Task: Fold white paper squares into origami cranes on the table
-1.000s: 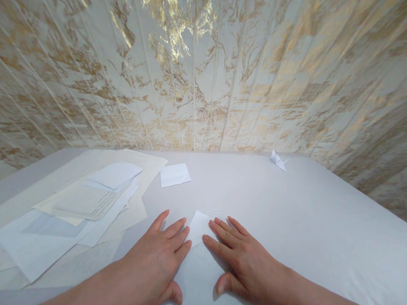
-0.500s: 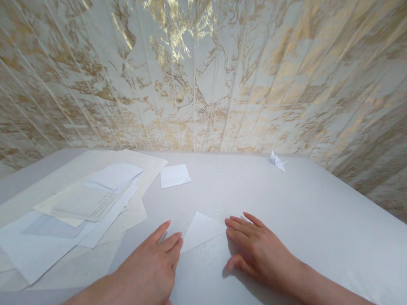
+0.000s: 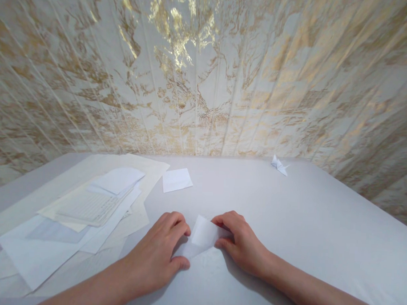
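A small folded sheet of white paper (image 3: 204, 232) lies on the table between my hands, with a flap lifted and turned over its middle. My right hand (image 3: 240, 240) pinches its right end between thumb and fingers, which hide that corner. At the left end, my left hand (image 3: 163, 249) has its fingers curved and its thumb apart from them, with the paper's left corner in the gap. Whether the left fingertips press on the paper is hard to see.
A square of white paper (image 3: 177, 180) lies beyond my hands. Several loose sheets (image 3: 60, 250) overlap in a pile at the left, with a written page (image 3: 88, 206) among them. A folded paper crane (image 3: 279, 166) sits at the far right, near the patterned wall (image 3: 206, 81).
Both hands have bent from lying nearly flat. My right hand has moved left and taken hold of the paper's right end. A flap of the paper now stands folded over.
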Tool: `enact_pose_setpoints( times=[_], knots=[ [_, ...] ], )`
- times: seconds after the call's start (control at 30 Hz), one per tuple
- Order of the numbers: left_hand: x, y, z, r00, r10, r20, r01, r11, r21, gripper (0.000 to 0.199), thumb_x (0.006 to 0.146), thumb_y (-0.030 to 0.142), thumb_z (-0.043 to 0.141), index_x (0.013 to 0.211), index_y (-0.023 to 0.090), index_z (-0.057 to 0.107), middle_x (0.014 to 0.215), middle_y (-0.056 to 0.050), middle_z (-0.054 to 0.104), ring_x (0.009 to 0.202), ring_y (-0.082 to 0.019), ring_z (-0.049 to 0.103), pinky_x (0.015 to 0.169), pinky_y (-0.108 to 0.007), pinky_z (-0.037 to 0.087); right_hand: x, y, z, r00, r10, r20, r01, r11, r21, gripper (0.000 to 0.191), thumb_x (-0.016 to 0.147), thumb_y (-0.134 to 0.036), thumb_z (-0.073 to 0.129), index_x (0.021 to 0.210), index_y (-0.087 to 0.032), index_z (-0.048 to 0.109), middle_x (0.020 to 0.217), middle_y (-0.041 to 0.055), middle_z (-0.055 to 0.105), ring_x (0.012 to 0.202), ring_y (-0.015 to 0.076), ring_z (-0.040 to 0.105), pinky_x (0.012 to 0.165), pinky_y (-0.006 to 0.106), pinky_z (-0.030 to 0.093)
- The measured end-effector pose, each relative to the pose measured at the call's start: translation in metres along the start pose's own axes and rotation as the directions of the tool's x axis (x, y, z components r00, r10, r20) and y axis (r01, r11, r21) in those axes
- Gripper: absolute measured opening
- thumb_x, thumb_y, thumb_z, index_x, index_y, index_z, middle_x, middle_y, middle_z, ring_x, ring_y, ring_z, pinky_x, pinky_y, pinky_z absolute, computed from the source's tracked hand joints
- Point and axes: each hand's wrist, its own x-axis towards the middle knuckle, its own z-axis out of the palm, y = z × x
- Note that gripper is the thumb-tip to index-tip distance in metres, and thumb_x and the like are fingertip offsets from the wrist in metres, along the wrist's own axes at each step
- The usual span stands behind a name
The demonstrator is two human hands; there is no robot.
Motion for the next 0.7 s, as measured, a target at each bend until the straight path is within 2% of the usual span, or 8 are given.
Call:
enact_pose_setpoints(
  times=[0.13,0.23,0.3,0.4,0.47,0.53,0.6,0.7],
  knots=[
    [0.000,-0.004,0.009,0.987,0.140,-0.078,-0.146,0.986,-0.085,0.019,0.073,0.021,0.058,0.092,0.020,0.053,0.120,-0.009,0.047,0.112,-0.023,0.043,0.094,-0.038,0.039,0.001,0.004,0.003,0.986,-0.147,-0.077,0.151,0.987,0.047,0.022,0.065,-0.001,0.046,0.074,-0.018,0.056,0.075,0.0030,0.060,0.080,0.0192,0.054,0.076,0.035,0.041],
    [0.001,-0.009,0.012,0.982,0.173,-0.078,-0.184,0.969,-0.166,0.028,0.075,0.033,0.059,0.099,0.021,0.053,0.122,-0.010,0.049,0.113,-0.024,0.046,0.094,-0.038,0.041,0.003,0.006,0.003,0.962,-0.246,-0.119,0.256,0.964,0.077,0.028,0.062,0.002,0.040,0.072,-0.019,0.054,0.073,0.0024,0.061,0.083,0.0186,0.055,0.078,0.036,0.039],
    [0.002,-0.011,0.011,0.981,0.153,-0.120,-0.172,0.970,-0.171,0.038,0.077,0.035,0.056,0.110,0.020,0.048,0.124,-0.012,0.049,0.113,-0.025,0.047,0.091,-0.038,0.044,0.004,0.006,0.002,0.940,-0.322,-0.114,0.330,0.942,0.064,0.026,0.062,0.001,0.042,0.072,-0.020,0.054,0.076,0.0027,0.063,0.089,0.0195,0.056,0.081,0.037,0.038],
    [0.002,-0.011,0.007,0.950,0.175,-0.257,-0.197,0.979,-0.058,0.038,0.082,0.019,0.045,0.120,0.018,0.042,0.132,-0.015,0.043,0.121,-0.026,0.041,0.094,-0.042,0.042,0.006,0.006,0.000,0.906,-0.419,-0.057,0.421,0.907,0.020,0.018,0.066,-0.004,0.050,0.075,-0.020,0.054,0.080,0.0036,0.066,0.098,0.0203,0.056,0.087,0.037,0.036],
    [0.000,-0.008,0.005,0.905,0.310,-0.293,-0.298,0.951,0.083,0.043,0.079,0.006,0.040,0.119,0.023,0.045,0.139,-0.012,0.035,0.129,-0.027,0.029,0.100,-0.047,0.035,0.007,0.007,-0.001,0.891,-0.453,-0.032,0.453,0.891,0.008,0.016,0.068,-0.007,0.052,0.077,-0.020,0.054,0.082,0.0035,0.066,0.100,0.0191,0.056,0.090,0.037,0.034],
    [-0.002,-0.005,0.004,0.861,0.450,-0.235,-0.403,0.887,0.224,0.054,0.076,-0.003,0.039,0.116,0.032,0.050,0.143,-0.005,0.033,0.133,-0.026,0.022,0.103,-0.049,0.029,0.007,0.008,-0.001,0.885,-0.465,-0.018,0.465,0.885,0.004,0.014,0.070,-0.009,0.053,0.079,-0.020,0.054,0.085,0.0036,0.067,0.102,0.0181,0.056,0.092,0.037,0.032],
    [-0.004,-0.001,0.005,0.838,0.525,-0.151,-0.462,0.829,0.314,0.060,0.075,-0.004,0.042,0.114,0.041,0.051,0.140,0.001,0.039,0.132,-0.025,0.024,0.103,-0.047,0.028,0.007,0.009,0.000,0.880,-0.475,-0.001,0.475,0.880,0.001,0.011,0.072,-0.012,0.053,0.080,-0.020,0.054,0.089,0.0049,0.067,0.102,0.0179,0.057,0.094,0.038,0.032],
    [-0.003,-0.001,0.007,0.814,0.576,-0.082,-0.523,0.786,0.330,0.054,0.080,0.002,0.044,0.115,0.041,0.050,0.125,0.003,0.056,0.125,-0.023,0.036,0.102,-0.042,0.029,0.007,0.010,0.001,0.866,-0.497,0.063,0.496,0.868,0.025,0.017,0.071,-0.010,0.050,0.084,-0.020,0.056,0.090,0.0063,0.067,0.103,0.0173,0.057,0.092,0.036,0.035]
  ],
)
